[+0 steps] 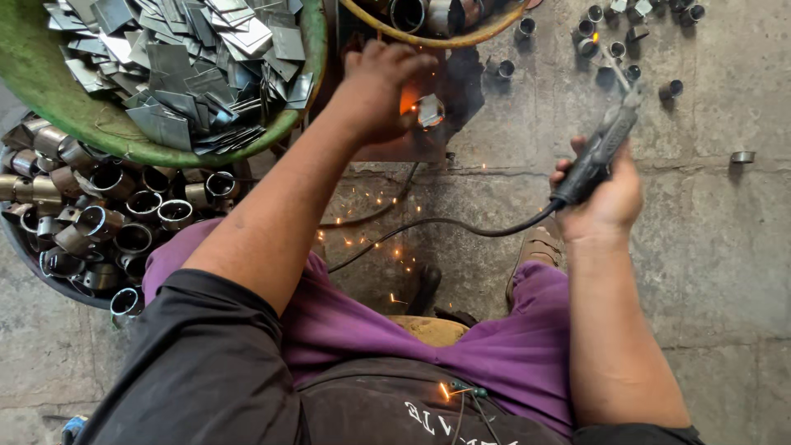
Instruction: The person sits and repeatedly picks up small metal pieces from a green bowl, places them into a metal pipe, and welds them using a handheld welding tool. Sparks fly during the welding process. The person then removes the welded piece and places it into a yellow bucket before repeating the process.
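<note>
My left hand (381, 86) was closed over a small metal piece (429, 110) on the dark plate (461, 82) in front of me, fingers curled down to pin it. The piece glowed orange at its left edge, right under my fingers, and sparks (371, 243) lay scattered over the floor (725, 247) between my knees. My right hand (606, 198) was wrapped tight round the welding holder (600, 148), its tip lifted up and away to the right, well apart from the piece, with the cable (445, 224) trailing back toward me.

Judging by that, this weld had just been laid and the piece was not yet set aside. Finished rings (614, 37) lay loose on the floor beyond the plate, a fair few. Far more was left: the green basin (49, 99) at my left was heaped with flat cut plates (181, 58), and the tub (16, 239) below it was full of short tube rings (132, 214).

The piece looked small, squarish, grey and shiny, part hidden by my hand.
</note>
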